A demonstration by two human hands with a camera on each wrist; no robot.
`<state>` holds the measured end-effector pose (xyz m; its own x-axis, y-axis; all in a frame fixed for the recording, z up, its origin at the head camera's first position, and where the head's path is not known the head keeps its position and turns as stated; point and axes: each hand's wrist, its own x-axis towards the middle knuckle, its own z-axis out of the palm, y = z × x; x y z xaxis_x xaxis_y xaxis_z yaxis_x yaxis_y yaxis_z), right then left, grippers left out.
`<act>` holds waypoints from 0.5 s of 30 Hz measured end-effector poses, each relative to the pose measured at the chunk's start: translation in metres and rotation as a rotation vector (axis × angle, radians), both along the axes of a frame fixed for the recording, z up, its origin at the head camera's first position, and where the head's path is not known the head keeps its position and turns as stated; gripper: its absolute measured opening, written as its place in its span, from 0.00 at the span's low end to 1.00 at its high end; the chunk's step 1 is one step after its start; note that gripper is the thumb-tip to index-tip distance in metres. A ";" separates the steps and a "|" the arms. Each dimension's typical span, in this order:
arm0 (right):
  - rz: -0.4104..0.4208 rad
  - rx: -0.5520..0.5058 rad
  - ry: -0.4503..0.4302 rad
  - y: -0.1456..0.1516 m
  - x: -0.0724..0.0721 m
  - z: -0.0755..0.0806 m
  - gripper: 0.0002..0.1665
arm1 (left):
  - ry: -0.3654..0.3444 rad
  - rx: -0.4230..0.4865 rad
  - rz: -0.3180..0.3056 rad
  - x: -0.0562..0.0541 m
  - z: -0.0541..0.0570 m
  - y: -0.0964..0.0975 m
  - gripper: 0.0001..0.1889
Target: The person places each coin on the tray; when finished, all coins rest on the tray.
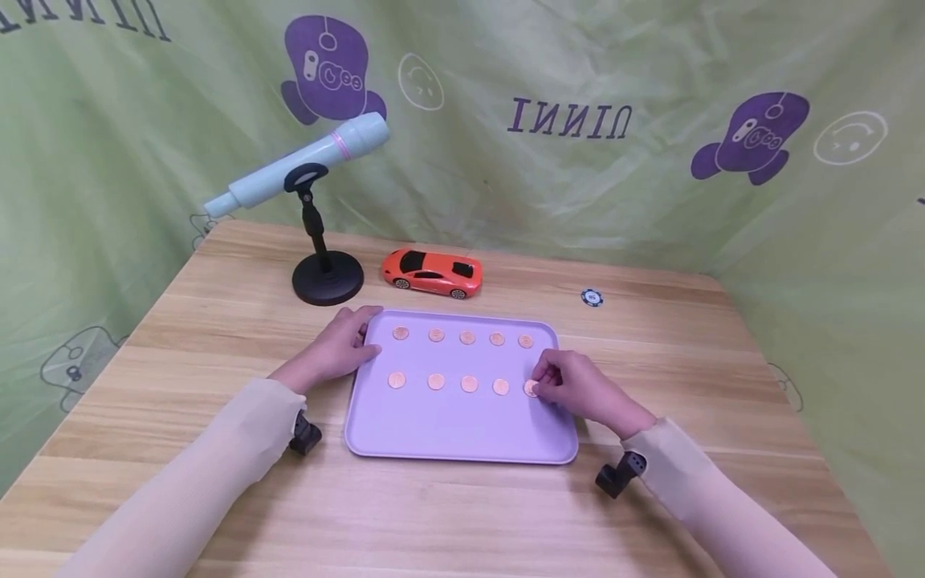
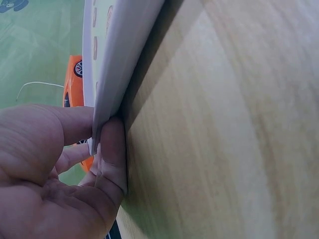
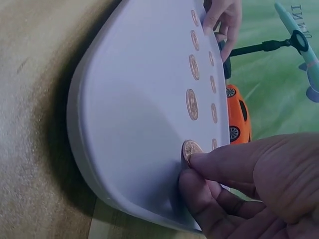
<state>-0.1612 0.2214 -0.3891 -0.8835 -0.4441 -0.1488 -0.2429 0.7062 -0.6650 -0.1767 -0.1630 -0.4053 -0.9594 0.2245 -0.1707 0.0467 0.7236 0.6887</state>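
Note:
A lilac tray (image 1: 462, 429) lies on the wooden table, bearing two rows of copper-coloured coins (image 1: 469, 384). My left hand (image 1: 334, 347) grips the tray's left rim; in the left wrist view the thumb is over the rim and the fingers (image 2: 113, 149) are beneath it. At the right end of the nearer row, my right hand (image 1: 581, 391) pinches a coin (image 3: 191, 149) between thumb and forefinger. That coin looks slightly tilted in the right wrist view, and fingers partly cover it in the head view.
Behind the tray sits an orange toy car (image 1: 431, 274). To its left, a light-blue microphone-like tube (image 1: 296, 167) rests on a black stand (image 1: 328, 278). A poker chip (image 1: 592, 298) lies at the back right of the table (image 1: 405, 514). Green printed cloth (image 1: 520, 193) hangs behind.

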 end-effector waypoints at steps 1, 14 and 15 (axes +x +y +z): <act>0.004 0.005 0.005 0.000 0.000 0.000 0.04 | 0.000 0.001 0.001 0.000 0.000 0.000 0.35; 0.011 0.064 0.074 -0.002 0.003 -0.003 0.05 | 0.024 0.004 -0.008 0.000 -0.002 0.000 0.35; 0.012 0.061 0.071 -0.002 0.003 -0.003 0.05 | 0.023 0.004 -0.008 0.000 -0.002 0.000 0.35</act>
